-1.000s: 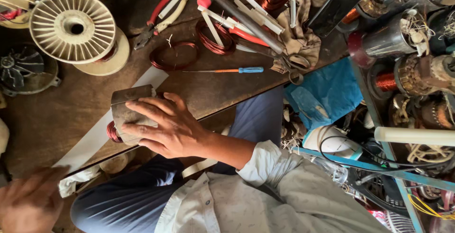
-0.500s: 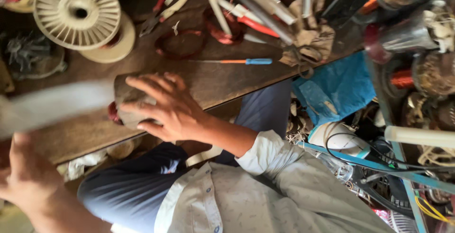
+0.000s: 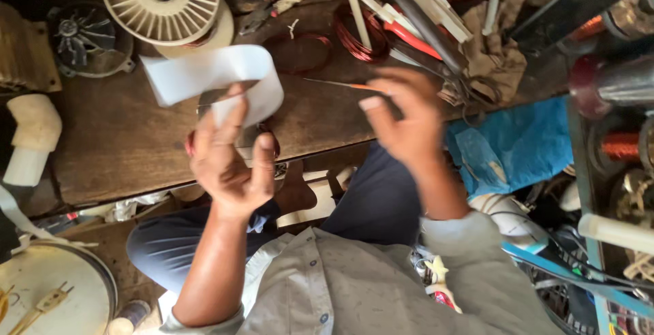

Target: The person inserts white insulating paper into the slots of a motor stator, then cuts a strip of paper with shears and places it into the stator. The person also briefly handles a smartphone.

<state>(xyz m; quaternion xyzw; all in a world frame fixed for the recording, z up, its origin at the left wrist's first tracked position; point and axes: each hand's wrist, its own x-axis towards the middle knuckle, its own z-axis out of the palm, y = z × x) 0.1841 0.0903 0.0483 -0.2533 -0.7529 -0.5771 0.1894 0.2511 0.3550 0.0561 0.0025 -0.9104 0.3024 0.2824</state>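
The left hand [image 3: 228, 161] pinches a curled white strip [image 3: 214, 79] between thumb and fingers. The strip's long axis runs sideways, above that hand. The right hand [image 3: 405, 113] hovers beside it, fingers spread and empty, well apart from the strip.

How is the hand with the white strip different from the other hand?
The left hand pinches a curled white strip in its fingers; the right hand holds nothing. The left hand looks sharp, while the right hand is blurred. The left hand shows its palm side with fingers curled; the right hand's fingers are spread. Both are bare and raised above the wooden workbench.
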